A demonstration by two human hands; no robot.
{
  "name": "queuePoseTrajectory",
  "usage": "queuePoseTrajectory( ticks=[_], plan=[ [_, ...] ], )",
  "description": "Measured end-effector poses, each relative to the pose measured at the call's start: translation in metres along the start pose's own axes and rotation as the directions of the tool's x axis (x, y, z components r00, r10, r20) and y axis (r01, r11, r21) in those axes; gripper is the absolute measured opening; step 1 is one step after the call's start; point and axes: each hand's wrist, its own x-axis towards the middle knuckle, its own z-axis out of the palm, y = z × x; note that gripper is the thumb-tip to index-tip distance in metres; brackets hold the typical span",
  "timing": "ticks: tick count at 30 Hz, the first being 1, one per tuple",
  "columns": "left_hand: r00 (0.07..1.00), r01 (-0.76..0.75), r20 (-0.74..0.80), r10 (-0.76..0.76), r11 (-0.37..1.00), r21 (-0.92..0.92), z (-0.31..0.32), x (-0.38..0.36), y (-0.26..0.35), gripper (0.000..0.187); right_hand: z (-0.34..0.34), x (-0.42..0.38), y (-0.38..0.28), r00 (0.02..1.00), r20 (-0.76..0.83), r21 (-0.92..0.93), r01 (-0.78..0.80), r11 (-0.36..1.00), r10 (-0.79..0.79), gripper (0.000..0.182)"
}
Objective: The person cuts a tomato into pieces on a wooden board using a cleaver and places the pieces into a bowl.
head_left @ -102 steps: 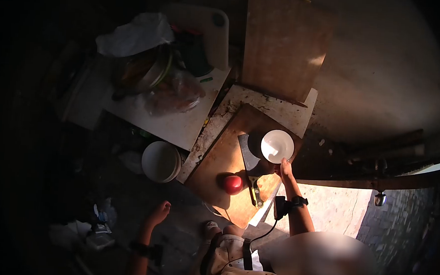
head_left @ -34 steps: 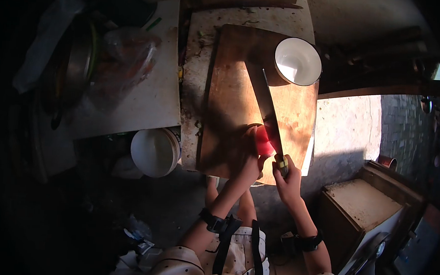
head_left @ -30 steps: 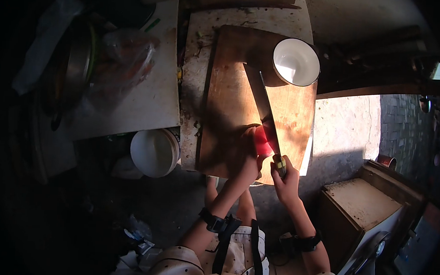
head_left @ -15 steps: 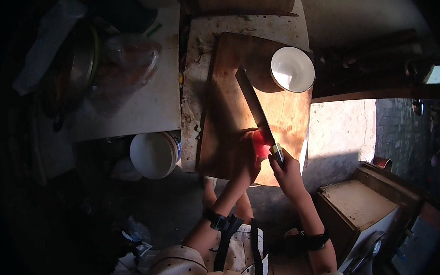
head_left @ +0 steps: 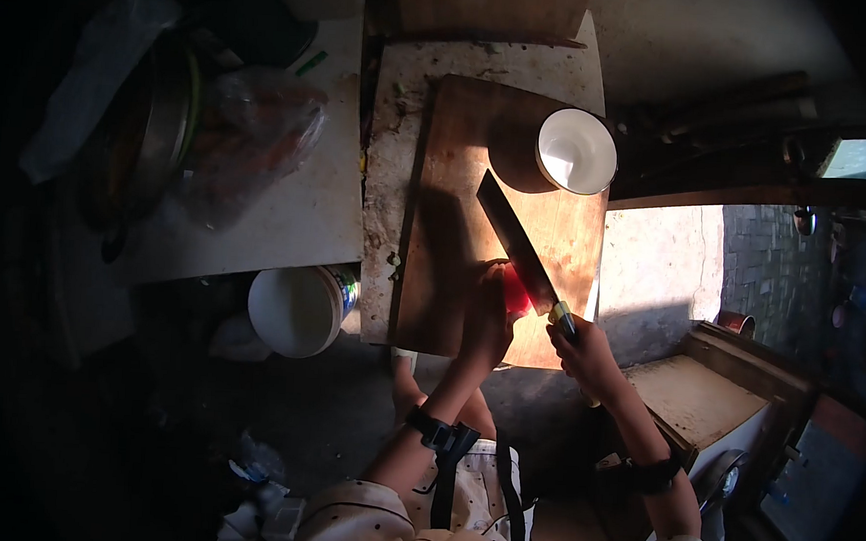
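A red tomato [head_left: 516, 293] sits near the front edge of a brown wooden cutting board [head_left: 462, 189]. My left hand [head_left: 485, 317] presses down on the tomato and covers most of it. My right hand [head_left: 585, 350] grips the handle of a large cleaver [head_left: 516, 243], whose blade lies slanted across the tomato's right side. A white bowl [head_left: 576, 151] stands at the board's far right corner.
A stack of white bowls [head_left: 294, 310] sits low to the left of the board. A white slab [head_left: 290, 194] carries a plastic bag [head_left: 254, 134] and a metal pan [head_left: 162, 124]. A wooden box [head_left: 696, 397] stands at the right.
Since 3.4 s ago both hands have come to the board; the right picked up the cleaver, the left took the tomato. In the last second the blade slid back toward me through the tomato.
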Motion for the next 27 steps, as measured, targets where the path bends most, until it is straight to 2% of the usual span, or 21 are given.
queuePoseTrajectory(
  ticks=[3, 5, 8, 12, 17, 19, 23, 27],
  plan=[
    [1.0, -0.019, -0.018, 0.019, 1.0, -0.01, 0.0, 0.001, 0.001, 0.06, 0.002, 0.012, -0.009, 0.998, 0.012, 0.055, -0.063, 0.996, 0.063, 0.023],
    [0.999, -0.033, -0.026, 0.033, 0.999, -0.022, -0.001, 0.001, 0.002, 0.059, 0.006, 0.021, -0.006, 0.999, -0.004, -0.026, -0.044, 0.999, 0.044, 0.023],
    [1.0, -0.007, -0.004, 0.007, 0.999, -0.038, -0.003, 0.003, 0.001, 0.059, 0.01, 0.007, 0.003, 0.994, -0.062, -0.019, -0.094, 0.995, 0.092, 0.025],
    [0.999, 0.033, 0.017, -0.032, 0.998, -0.051, -0.004, 0.002, 0.004, 0.059, 0.001, -0.027, 0.016, 0.981, -0.061, -0.035, -0.185, 0.982, 0.183, 0.023],
    [0.996, 0.09, 0.017, -0.091, 0.996, 0.012, 0.004, -0.003, -0.003, 0.06, 0.018, 0.008, 0.044, 0.983, -0.06, -0.019, -0.174, 0.985, 0.173, 0.023],
    [0.977, 0.181, 0.095, -0.192, 0.976, 0.117, -0.004, -0.001, 0.007, 0.062, 0.028, 0.025, 0.05, 0.983, -0.035, -0.005, -0.179, 0.984, 0.179, 0.024],
    [0.963, 0.217, 0.141, -0.228, 0.972, 0.091, -0.006, 0.001, 0.008, 0.063, 0.042, 0.039, 0.056, 0.987, -0.069, 0.007, -0.143, 0.99, 0.143, 0.023],
    [0.973, 0.199, 0.11, -0.202, 0.979, 0.038, -0.001, 0.001, 0.004, 0.062, 0.052, 0.048, 0.067, 0.973, -0.19, -0.023, -0.137, 0.99, 0.13, 0.021]
  ],
)
